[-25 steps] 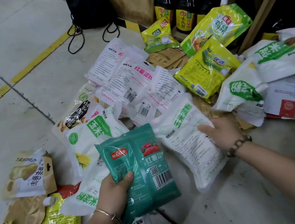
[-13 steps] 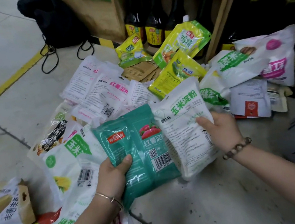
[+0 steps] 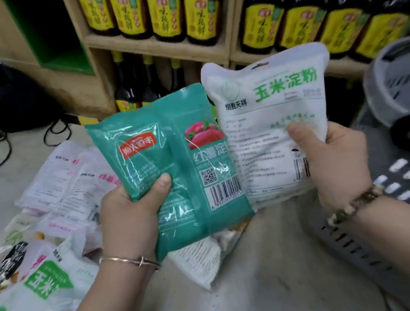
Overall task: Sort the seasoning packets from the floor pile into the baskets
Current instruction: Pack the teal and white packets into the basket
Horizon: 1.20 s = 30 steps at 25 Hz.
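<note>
Faced wooden shelving (image 3: 158,49) from eleven to two o'clock, stocked with dark bottles (image 3: 165,11) in yellow labels. Looked down on grey floor (image 3: 263,290) at six o'clock. Saw the pile of seasoning packets (image 3: 52,209) spread over the floor from seven to nine o'clock, mostly white, some with green print. Noted a black bag (image 3: 9,94) with cords at ten o'clock, against the shelving's base. Found a grey wheeled basket (image 3: 404,81) at three o'clock and, below it at four o'clock, a slotted grey basket wall (image 3: 349,236). Held a white packet (image 3: 274,121) with green lettering upright at one o'clock, clear of the floor. Gripped its lower right edge with the right hand (image 3: 338,159), thumb across the front. Held a teal packet (image 3: 175,177) at centre, overlapping the white one along the right edge. Clasped its lower left corner in the left hand (image 3: 130,218), thumb pressed on the front. Wore a thin bangle (image 3: 129,260) on the left wrist, a beaded bracelet (image 3: 355,204) on the right.
</note>
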Available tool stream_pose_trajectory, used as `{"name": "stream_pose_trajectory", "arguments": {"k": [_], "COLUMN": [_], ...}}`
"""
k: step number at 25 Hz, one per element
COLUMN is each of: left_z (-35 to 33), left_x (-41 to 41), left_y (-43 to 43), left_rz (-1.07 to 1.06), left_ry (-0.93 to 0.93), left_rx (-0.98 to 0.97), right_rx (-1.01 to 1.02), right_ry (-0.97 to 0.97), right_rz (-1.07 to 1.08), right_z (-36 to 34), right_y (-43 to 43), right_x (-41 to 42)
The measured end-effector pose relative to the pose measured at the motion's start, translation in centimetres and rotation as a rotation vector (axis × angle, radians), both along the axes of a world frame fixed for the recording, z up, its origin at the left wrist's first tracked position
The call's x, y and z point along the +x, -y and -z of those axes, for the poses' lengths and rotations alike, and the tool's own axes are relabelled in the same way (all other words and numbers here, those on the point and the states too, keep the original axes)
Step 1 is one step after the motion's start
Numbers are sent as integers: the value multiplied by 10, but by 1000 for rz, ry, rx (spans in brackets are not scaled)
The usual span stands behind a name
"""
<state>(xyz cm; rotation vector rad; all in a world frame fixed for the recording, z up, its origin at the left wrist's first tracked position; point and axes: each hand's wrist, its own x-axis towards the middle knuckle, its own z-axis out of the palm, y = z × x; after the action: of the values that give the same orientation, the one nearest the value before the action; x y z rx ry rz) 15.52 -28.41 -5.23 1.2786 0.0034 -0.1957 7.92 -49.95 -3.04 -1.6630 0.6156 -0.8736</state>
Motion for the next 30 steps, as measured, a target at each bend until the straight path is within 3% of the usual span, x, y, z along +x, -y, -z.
{"name": "stream_pose_trajectory", "arguments": {"k": [7,16,22,26,30], "left_z": [-59,-137,-172,-174,-158], "left_x": [-2,-13,-48,-66,-86], "left_y": [17,57,147,230,318], "left_rz": [64,48,272,476,700], "left_ry": [201,312,400,314,230], "left_rx": [18,-213,-264,-134,131], "right_rx": [-116,-200,-310,-245,48], "right_ry": [64,201,194,51,-147], "right_rz": [21,-61,15,117,255], "right_z": [-79,-182,-213,-197,-154], "right_y": [5,47,124,189,256], "right_x": [-22,-48,-112,-165,-214]}}
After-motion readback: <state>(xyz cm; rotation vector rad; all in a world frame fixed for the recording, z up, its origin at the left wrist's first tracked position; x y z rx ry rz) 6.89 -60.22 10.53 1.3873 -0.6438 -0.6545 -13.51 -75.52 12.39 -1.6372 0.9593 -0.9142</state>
